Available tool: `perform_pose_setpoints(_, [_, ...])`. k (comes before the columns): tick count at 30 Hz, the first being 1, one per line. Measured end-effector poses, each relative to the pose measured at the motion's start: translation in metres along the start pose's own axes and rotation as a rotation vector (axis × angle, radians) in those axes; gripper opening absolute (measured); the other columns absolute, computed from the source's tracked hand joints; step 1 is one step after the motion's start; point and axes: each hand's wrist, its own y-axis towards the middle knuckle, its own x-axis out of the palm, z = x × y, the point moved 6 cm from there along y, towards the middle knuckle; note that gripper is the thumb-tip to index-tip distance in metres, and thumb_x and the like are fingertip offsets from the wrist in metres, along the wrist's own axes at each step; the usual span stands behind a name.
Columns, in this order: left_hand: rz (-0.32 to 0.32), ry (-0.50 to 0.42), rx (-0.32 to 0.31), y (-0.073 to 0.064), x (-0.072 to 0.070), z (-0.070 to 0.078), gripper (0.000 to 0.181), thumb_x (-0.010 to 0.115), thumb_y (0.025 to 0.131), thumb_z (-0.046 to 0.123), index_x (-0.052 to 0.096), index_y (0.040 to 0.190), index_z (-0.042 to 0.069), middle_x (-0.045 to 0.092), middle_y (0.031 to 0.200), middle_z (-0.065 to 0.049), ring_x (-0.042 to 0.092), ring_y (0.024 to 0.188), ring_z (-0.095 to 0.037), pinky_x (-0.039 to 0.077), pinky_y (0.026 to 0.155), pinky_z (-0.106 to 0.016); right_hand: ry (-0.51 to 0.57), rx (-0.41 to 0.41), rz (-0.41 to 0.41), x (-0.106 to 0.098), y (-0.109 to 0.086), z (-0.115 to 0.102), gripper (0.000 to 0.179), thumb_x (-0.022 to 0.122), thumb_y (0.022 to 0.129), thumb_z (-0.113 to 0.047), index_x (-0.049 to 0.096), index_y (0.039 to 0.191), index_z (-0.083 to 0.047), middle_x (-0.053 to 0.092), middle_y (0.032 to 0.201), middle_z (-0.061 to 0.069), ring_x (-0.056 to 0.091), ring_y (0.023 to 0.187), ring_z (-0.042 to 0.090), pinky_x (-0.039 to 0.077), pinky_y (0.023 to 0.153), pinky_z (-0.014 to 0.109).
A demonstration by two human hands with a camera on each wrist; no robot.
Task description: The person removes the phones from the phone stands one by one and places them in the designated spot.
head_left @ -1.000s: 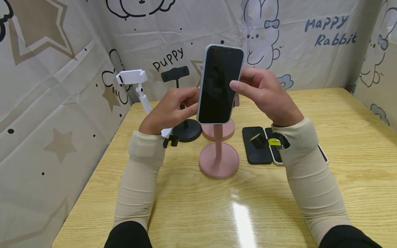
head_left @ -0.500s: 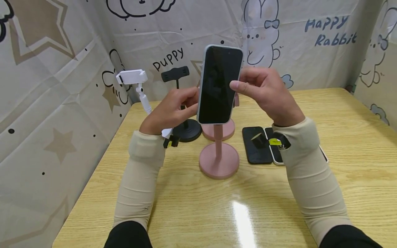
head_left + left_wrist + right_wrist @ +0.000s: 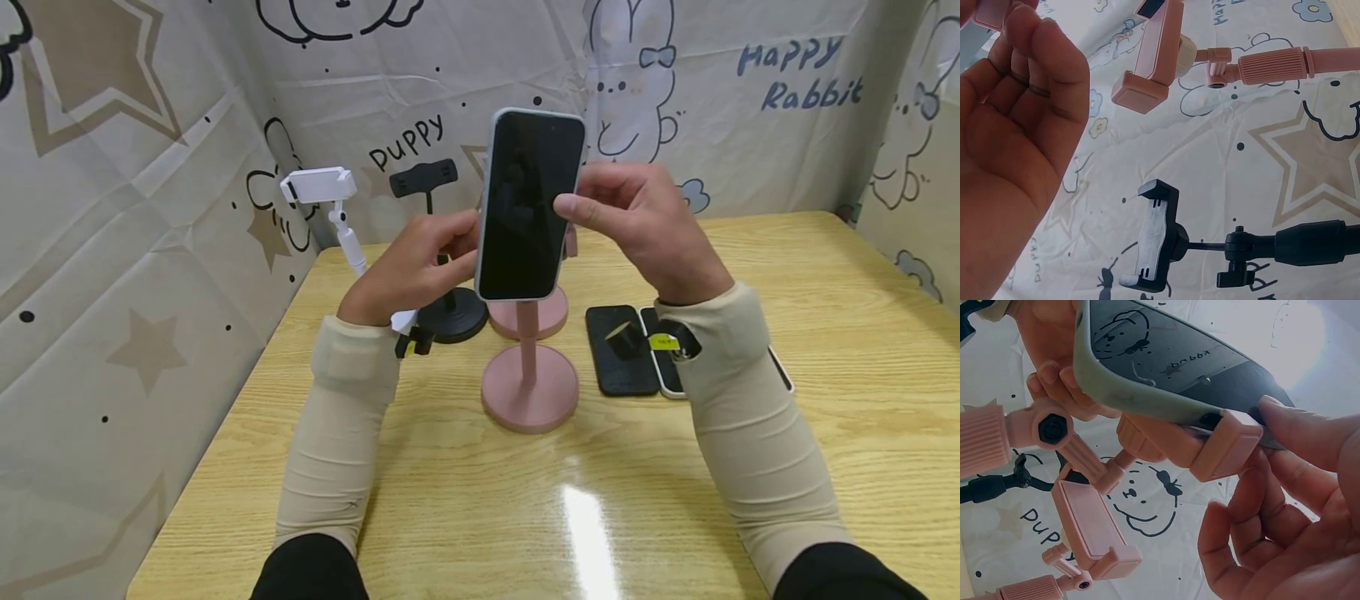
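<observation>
A smartphone [image 3: 528, 204] in a pale case stands nearly upright in the clamp [image 3: 1235, 447] of a pink phone stand [image 3: 529, 390]. My right hand [image 3: 645, 229] pinches the phone's right edge beside the clamp's end, thumb on the dark screen and index finger behind. At the left edge my left hand [image 3: 416, 267] holds the clamp's other end, a pink piece [image 3: 991, 12] between thumb and curled fingers in the left wrist view. The phone hides those fingertips in the head view. My remaining right fingers [image 3: 1250, 519] curl loosely below.
Behind stand a second pink stand [image 3: 551, 315], a black stand [image 3: 423, 179] and a white stand [image 3: 318, 186]. Dark phones, one of them the black phone [image 3: 621, 352], lie on the wooden table [image 3: 465, 500] near my right wrist. Printed cloth [image 3: 510, 50] walls the table.
The phone's top has shifted very slightly left with my right hand. My left hand stays nearly still, and both hands keep their hold.
</observation>
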Motion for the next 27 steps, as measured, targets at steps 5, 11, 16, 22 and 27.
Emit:
perform_pose_setpoints(5, [-0.005,-0.041,-0.008,-0.001,0.001,-0.001,0.007,0.061,0.093,0.014,0.058,0.089,0.008,0.05,0.073,-0.002,0.05,0.067,-0.018,0.04,0.063,-0.03,0.033,-0.006,-0.003,0.002,0.002,0.002,0.015,0.066,0.092,-0.012,0.069,0.098,0.001,0.059,0.087,0.017,0.054,0.079,0.032,0.044,0.076,0.037])
perform_pose_setpoints(11, [-0.011,-0.068,-0.005,-0.001,0.002,-0.002,0.006,0.06,0.093,0.013,0.058,0.093,0.007,0.05,0.073,-0.003,0.051,0.068,-0.023,0.042,0.065,-0.031,0.039,-0.014,0.0,0.002,0.002,0.004,0.015,0.065,0.093,-0.013,0.069,0.097,0.001,0.057,0.084,0.017,0.053,0.08,0.032,0.043,0.079,0.038])
perform_pose_setpoints(16, [-0.024,-0.062,-0.021,0.0,0.002,-0.003,0.011,0.059,0.094,0.012,0.061,0.102,0.005,0.056,0.077,-0.003,0.055,0.07,-0.017,0.046,0.067,-0.03,0.122,-0.043,-0.021,0.007,0.005,0.005,0.012,0.064,0.093,-0.008,0.067,0.095,0.004,0.056,0.083,0.018,0.053,0.074,0.032,0.043,0.07,0.038])
perform_pose_setpoints(22, [-0.023,-0.04,-0.024,-0.001,0.0,-0.003,0.02,0.057,0.094,0.01,0.061,0.111,0.002,0.062,0.085,-0.004,0.06,0.075,-0.014,0.053,0.075,-0.033,0.155,-0.06,-0.034,0.015,0.006,0.002,0.011,0.064,0.092,-0.006,0.066,0.095,0.004,0.055,0.081,0.018,0.052,0.069,0.031,0.044,0.065,0.037])
perform_pose_setpoints(27, [-0.026,-0.041,-0.04,-0.002,0.001,-0.003,0.021,0.059,0.094,0.012,0.062,0.112,0.003,0.063,0.087,-0.004,0.059,0.076,-0.014,0.053,0.075,-0.032,0.155,-0.058,-0.029,0.015,0.005,0.002,0.011,0.064,0.092,-0.005,0.066,0.096,0.005,0.055,0.082,0.018,0.052,0.07,0.031,0.044,0.065,0.038])
